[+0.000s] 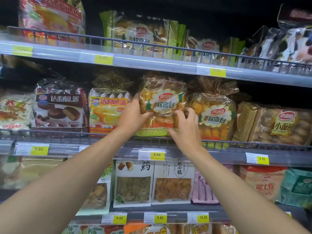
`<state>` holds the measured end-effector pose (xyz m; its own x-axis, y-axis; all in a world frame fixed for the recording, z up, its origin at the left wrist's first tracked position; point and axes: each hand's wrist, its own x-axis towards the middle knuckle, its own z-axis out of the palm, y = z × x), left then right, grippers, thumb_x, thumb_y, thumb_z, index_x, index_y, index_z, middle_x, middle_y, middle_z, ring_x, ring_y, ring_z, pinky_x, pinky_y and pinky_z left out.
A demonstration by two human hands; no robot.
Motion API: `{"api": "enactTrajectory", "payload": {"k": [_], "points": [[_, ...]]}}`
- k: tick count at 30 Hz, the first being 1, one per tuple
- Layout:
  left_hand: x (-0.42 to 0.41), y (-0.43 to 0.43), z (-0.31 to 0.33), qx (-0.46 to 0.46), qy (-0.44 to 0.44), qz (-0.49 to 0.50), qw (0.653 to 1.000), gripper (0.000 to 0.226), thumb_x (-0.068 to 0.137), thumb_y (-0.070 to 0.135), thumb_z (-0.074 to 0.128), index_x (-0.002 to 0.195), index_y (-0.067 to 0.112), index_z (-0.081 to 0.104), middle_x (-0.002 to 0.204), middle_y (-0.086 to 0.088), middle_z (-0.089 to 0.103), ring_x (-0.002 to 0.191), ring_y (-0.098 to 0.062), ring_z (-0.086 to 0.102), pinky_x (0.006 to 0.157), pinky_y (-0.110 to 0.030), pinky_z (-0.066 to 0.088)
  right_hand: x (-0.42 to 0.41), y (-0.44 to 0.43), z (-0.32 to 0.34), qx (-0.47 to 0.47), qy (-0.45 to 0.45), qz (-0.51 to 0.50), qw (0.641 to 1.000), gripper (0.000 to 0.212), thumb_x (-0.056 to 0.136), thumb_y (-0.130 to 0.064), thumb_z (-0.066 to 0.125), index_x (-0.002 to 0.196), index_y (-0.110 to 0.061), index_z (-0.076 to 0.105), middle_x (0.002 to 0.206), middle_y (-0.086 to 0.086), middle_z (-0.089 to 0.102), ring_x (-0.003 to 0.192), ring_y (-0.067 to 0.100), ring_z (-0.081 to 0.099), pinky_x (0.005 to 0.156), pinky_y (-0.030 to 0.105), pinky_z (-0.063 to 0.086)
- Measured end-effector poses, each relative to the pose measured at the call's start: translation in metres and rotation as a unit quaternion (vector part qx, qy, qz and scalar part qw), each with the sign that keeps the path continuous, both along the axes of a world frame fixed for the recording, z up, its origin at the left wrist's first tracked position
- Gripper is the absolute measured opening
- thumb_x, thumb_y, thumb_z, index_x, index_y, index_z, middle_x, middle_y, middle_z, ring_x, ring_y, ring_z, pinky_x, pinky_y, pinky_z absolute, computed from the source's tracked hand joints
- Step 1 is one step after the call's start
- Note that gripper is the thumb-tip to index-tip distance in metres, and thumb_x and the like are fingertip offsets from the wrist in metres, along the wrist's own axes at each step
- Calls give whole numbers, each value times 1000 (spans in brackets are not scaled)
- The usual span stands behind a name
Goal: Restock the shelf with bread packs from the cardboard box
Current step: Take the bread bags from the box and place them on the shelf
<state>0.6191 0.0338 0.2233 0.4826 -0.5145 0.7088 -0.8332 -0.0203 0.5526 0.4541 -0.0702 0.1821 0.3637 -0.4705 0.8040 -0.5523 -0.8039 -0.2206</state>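
Note:
A clear bread pack (163, 102) with a white flower-shaped label and golden rolls stands upright on the middle shelf (219, 155), behind its wire rail. My left hand (133, 115) grips the pack's left side, thumb across the front. My right hand (185, 127) holds its lower right corner with curled fingers. A second pack of the same bread (214, 115) stands just to the right, touching it. The cardboard box is out of view.
Yellow pie pack (106, 110) and dark chocolate pie pack (59, 105) stand to the left. A small-bread pack (278, 125) sits at the right. The upper shelf (135, 61) holds more bread packs; lower shelves carry snack bags and price tags (157, 154).

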Motion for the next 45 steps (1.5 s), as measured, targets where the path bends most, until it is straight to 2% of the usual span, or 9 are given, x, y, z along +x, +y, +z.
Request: {"api": "enactTrajectory", "payload": {"k": [16,21,23,25,27,29,32,35,45], "points": [[6,-7,-7,9,17,-32,999,71,83,27,82,143,22,42,134,-3,60,123,-25,59,103,-43,52,5,-4,-1,4,31,-26,999,67,77,-35,86,131,-24,46,140,11,36,133,33,37,90,39,54],[10,2,-20,49,5,-36,998,76,83,31,82,146,20,41,133,-3,63,121,-23,61,96,-30,49,-1,0,-8,-4,51,-32,998,66,80,-41,82,135,-26,48,133,8,41,127,31,42,91,38,51],[7,7,-24,23,-3,-34,999,95,82,32,84,156,22,25,147,-5,51,134,-24,51,105,-33,46,-2,3,-8,-26,39,-33,998,66,79,-40,83,135,-24,51,138,9,41,129,31,41,94,40,52],[1,12,-30,-9,-57,-8,998,111,83,31,83,161,29,5,163,-9,25,149,-26,30,114,-41,39,-2,6,-8,-55,34,-26,998,69,79,-38,84,138,-24,51,148,11,37,136,32,36,101,42,50],[-7,15,-36,-13,-167,52,985,108,85,35,80,161,37,4,169,-5,8,154,-29,18,112,-45,42,0,9,-8,-78,51,-19,995,72,79,-37,83,142,-26,49,156,10,33,141,32,32,105,43,47],[-14,14,-39,27,-242,97,965,98,85,46,77,159,43,12,170,-1,1,152,-35,21,100,-47,52,2,11,-7,-77,69,-18,994,73,81,-38,82,144,-29,48,159,8,31,142,32,31,101,44,50],[-17,4,-40,85,-230,84,966,98,83,51,76,157,47,12,170,2,-12,148,-39,30,92,-48,59,2,13,-6,-48,76,-23,996,71,83,-40,79,145,-33,46,160,6,29,143,31,28,88,42,57],[-14,-6,-36,100,-208,63,971,108,82,48,79,157,50,1,168,4,-21,148,-42,31,95,-51,57,2,12,-3,-33,82,-34,995,68,85,-39,77,145,-35,45,159,4,29,143,30,26,77,39,59],[0,-22,-35,97,-194,41,975,112,79,41,84,157,51,4,167,8,-26,152,-37,26,99,-51,56,16,4,-1,-2,70,-45,997,69,82,-32,81,142,-34,47,156,2,29,139,30,28,75,41,59]]}}
